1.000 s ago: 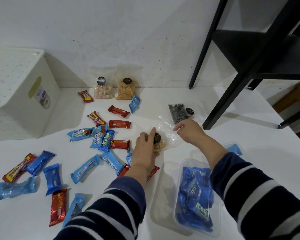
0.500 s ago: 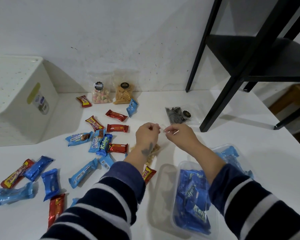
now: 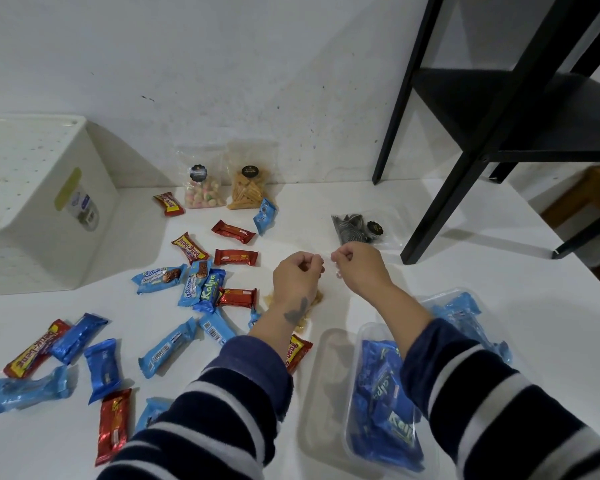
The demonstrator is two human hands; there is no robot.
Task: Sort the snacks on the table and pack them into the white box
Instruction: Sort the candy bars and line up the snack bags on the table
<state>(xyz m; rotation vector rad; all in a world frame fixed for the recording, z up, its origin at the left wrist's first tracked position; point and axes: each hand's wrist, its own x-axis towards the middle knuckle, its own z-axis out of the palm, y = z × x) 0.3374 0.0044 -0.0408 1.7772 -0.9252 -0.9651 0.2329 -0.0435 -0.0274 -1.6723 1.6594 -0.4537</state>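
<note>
With both hands raised mid-tabletop, left hand (image 3: pixel 297 278) and right hand (image 3: pixel 355 268) each pinch the clear bag's (image 3: pixel 321 298) top; bag hangs below, white box (image 3: pixel 42 216) far left.

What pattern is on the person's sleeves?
Dark navy with white horizontal stripes, on both sleeves; the head view, the only one, shows it plainly.

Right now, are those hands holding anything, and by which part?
Both hands, left and right, pinch the top edge of a clear snack bag, lifted off the table.
</note>
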